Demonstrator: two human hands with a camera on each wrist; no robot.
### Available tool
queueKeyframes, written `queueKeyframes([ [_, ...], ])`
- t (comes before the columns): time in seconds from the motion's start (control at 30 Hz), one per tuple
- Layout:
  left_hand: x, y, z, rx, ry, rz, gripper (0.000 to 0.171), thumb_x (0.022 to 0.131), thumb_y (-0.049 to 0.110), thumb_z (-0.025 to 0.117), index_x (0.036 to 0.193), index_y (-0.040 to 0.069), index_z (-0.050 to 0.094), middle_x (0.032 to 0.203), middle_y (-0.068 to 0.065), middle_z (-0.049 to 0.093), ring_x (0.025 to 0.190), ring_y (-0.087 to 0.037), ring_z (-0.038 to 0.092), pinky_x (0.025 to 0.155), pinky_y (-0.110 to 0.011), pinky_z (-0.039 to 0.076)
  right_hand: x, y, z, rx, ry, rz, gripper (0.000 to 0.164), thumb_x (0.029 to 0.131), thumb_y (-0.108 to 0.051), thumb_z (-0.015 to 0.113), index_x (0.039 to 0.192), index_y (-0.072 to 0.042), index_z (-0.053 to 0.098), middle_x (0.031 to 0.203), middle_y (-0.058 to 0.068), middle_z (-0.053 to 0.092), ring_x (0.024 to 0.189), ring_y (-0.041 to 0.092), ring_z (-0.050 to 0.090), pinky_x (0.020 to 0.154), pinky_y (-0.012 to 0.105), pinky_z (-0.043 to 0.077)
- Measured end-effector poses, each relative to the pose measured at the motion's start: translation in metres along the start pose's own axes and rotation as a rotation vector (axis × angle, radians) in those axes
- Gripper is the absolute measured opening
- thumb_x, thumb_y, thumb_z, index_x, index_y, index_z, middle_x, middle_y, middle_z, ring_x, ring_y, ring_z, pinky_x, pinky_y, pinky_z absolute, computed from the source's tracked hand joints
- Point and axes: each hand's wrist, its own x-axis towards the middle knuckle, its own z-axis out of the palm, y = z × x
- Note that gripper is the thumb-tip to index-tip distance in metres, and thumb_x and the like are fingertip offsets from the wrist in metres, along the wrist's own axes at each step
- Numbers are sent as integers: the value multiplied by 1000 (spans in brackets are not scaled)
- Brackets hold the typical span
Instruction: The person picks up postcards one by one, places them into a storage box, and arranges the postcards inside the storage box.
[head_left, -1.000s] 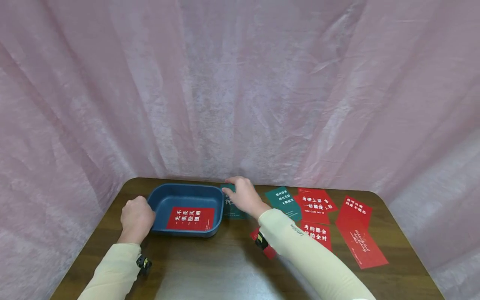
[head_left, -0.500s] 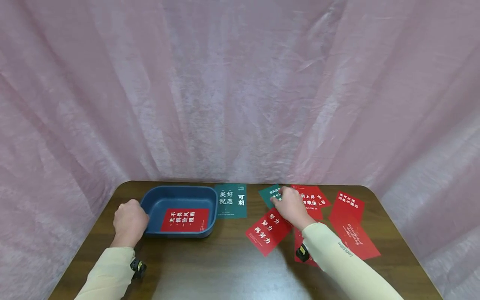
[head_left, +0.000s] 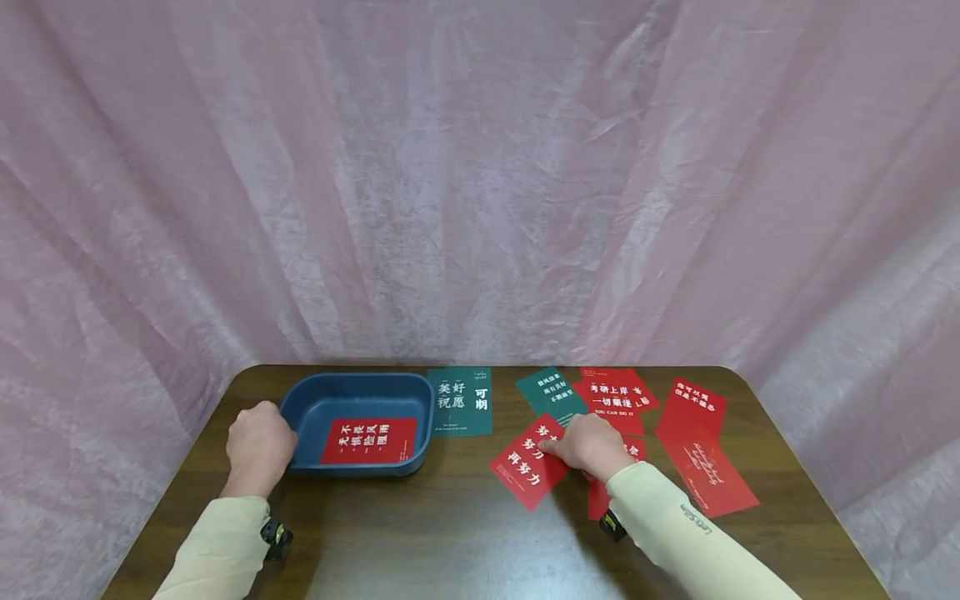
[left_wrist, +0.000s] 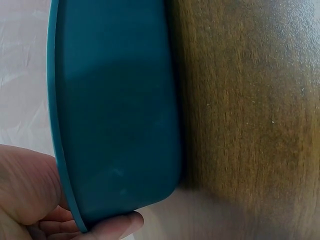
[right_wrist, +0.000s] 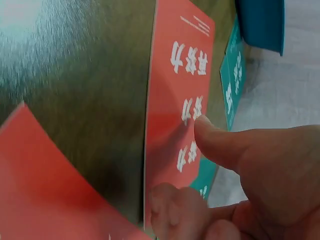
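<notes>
My left hand (head_left: 258, 442) grips the left rim of a blue plastic bin (head_left: 352, 381). In the left wrist view the thumb and fingers (left_wrist: 117, 226) wrap that rim at the bin's corner. A red card with white characters (head_left: 517, 479) lies tilted on the table, and my right hand (head_left: 592, 446) reaches over its right corner. The right wrist view has the thumb (right_wrist: 220, 142) over the card's face, apart from the bent fingers (right_wrist: 175, 210) near its edge. Inside the bin lies another red card (head_left: 367, 442).
A green card pair (head_left: 461, 417) lies beside the bin's right side. Another green card (head_left: 551, 393) and overlapping red cards (head_left: 618, 400) lie behind my right hand. More red cards (head_left: 708, 475) lie at the right of the wooden table (head_left: 420, 533). A pink curtain (head_left: 480, 208) hangs behind.
My right hand has moved right from the green cards by the bin, then toward the near side over the tilted red card. The left hand keeps its grip on the bin.
</notes>
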Motion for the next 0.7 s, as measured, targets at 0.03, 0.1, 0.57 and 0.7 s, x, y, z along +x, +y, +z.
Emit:
queueKeyframes([
  [0.03,0,0,0,1,4,4,24,79,12,58,84,-12,57,71,-24,54,58,-33,53,48,-44,47,-1,-2,2,-11,-9,1,56,75,-64,61,71,-8,53,52,4,54,44,16,54,48,28,41],
  [0.1,1,-1,1,1,15,14,24,79,11,58,84,-12,57,71,-25,54,58,-33,54,48,-45,47,0,-4,5,-40,-9,4,58,74,-66,61,70,-9,52,54,3,54,45,16,54,49,29,42],
  [0.57,3,-5,4,-2,26,41,23,79,11,58,83,-12,56,70,-25,54,55,-31,52,48,-45,47,8,-16,12,-30,74,-80,61,61,-65,72,77,-8,55,75,6,48,67,19,50,51,31,42],
  [0.7,4,-5,4,-2,33,47,23,79,11,58,82,-12,56,69,-25,54,55,-32,53,48,-45,47,8,-19,11,8,92,-109,58,59,-60,77,77,-9,55,72,4,49,68,18,49,52,31,41],
])
